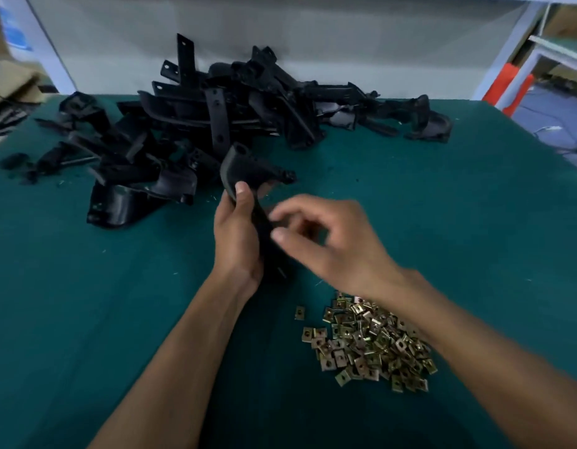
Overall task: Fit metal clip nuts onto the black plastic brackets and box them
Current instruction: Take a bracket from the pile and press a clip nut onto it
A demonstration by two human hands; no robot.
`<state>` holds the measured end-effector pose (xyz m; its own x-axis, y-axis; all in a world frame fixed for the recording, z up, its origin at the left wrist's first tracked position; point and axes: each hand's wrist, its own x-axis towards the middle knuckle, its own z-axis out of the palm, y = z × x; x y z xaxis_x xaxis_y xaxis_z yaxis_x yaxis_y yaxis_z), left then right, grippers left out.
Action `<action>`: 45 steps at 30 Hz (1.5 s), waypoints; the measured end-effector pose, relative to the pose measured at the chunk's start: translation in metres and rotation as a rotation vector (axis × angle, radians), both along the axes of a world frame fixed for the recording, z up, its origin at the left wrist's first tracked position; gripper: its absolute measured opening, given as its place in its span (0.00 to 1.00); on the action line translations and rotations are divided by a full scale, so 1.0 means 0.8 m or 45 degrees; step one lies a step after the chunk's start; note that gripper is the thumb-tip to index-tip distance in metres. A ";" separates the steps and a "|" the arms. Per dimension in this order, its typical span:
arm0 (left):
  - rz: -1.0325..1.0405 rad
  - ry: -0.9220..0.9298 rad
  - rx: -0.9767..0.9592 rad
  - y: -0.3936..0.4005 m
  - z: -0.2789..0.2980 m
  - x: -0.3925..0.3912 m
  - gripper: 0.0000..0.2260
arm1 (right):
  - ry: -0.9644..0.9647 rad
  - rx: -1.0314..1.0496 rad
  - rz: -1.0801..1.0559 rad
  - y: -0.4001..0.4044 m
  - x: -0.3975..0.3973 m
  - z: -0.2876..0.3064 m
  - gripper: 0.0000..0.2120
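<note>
Right now I have one long black plastic bracket (pixel 248 176) held up just above the green table mat (pixel 442 196), near the middle of my view, its wider forked end pointing away from me and its narrow end running down toward my wrists. My left hand (pixel 237 234) grasps it along the left side, thumb laid up the bracket's edge and palm wrapped behind it. My right hand (pixel 326 241) comes in from the right with its fingers curled and its fingertips (pixel 279 235) touching the bracket's middle; the hand is blurred, and I cannot tell whether it pinches a clip nut or only the bracket. Below that hand, close to me on the mat, lies a loose heap of small square brass-coloured metal clip nuts (pixel 368 341), with a single clip nut (pixel 299 313) lying apart at the heap's left edge. Farther back, across the far half of the mat, sits a big tangled pile of black plastic brackets (pixel 196 124), some standing on end against the pale grey back panel (pixel 313 43). At the far left edge I see flattened brown cardboard (pixel 11 82), and at the far right an orange object (pixel 507 89) beside a white frame post (pixel 510 50).
</note>
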<state>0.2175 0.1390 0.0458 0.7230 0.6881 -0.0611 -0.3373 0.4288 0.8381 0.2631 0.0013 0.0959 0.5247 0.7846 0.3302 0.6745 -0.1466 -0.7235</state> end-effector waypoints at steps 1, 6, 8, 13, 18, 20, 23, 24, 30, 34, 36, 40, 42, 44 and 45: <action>0.007 -0.014 0.011 -0.003 0.003 0.002 0.10 | -0.011 0.046 0.007 -0.015 0.001 -0.003 0.04; -0.048 0.057 0.030 0.000 0.008 0.003 0.04 | -0.249 -0.488 0.195 -0.051 -0.009 -0.028 0.06; -0.103 0.056 -0.031 0.003 0.007 0.001 0.05 | -0.347 -0.584 0.201 -0.054 -0.012 -0.034 0.09; -0.277 0.048 -0.029 0.005 0.006 -0.001 0.06 | -0.420 -0.551 0.300 -0.053 -0.024 -0.036 0.03; -0.381 0.020 0.001 0.003 0.005 -0.002 0.05 | 0.072 -0.272 0.277 -0.052 -0.019 -0.029 0.04; -0.391 0.019 0.024 0.000 0.006 -0.003 0.02 | 0.349 0.066 0.116 -0.051 0.003 -0.017 0.04; -0.394 0.051 0.084 -0.001 0.004 -0.009 0.02 | 0.462 0.489 -0.262 -0.046 0.044 -0.012 0.08; -0.419 0.048 0.095 -0.001 0.004 -0.011 0.02 | 0.508 0.582 -0.350 -0.045 0.052 -0.012 0.10; -0.655 -0.102 0.082 -0.002 0.008 -0.012 0.03 | 0.729 0.738 -0.373 -0.034 0.053 -0.020 0.09; -0.768 -0.137 0.094 -0.001 0.007 -0.014 0.04 | 0.887 0.737 -0.298 -0.028 0.042 -0.024 0.06; -0.784 -0.147 0.090 -0.001 0.007 -0.014 0.04 | 0.967 0.756 -0.278 -0.028 0.038 -0.023 0.05; -0.789 -0.152 0.099 0.000 0.007 -0.012 0.03 | 1.062 0.820 -0.271 -0.027 0.034 -0.024 0.04; -0.787 -0.158 0.109 0.000 0.006 -0.011 0.03 | 1.053 0.823 -0.276 -0.027 0.033 -0.026 0.05; -0.791 -0.168 0.116 -0.002 0.005 -0.011 0.03 | 1.028 0.813 -0.272 -0.028 0.033 -0.027 0.07; -0.794 -0.172 0.118 -0.003 0.005 -0.010 0.03 | 1.020 0.819 -0.274 -0.029 0.033 -0.027 0.07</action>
<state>0.2093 0.1367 0.0501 0.9861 0.1343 0.0980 -0.1533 0.5062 0.8487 0.2898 -0.0222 0.0747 0.8816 0.4489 0.1460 -0.0311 0.3639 -0.9309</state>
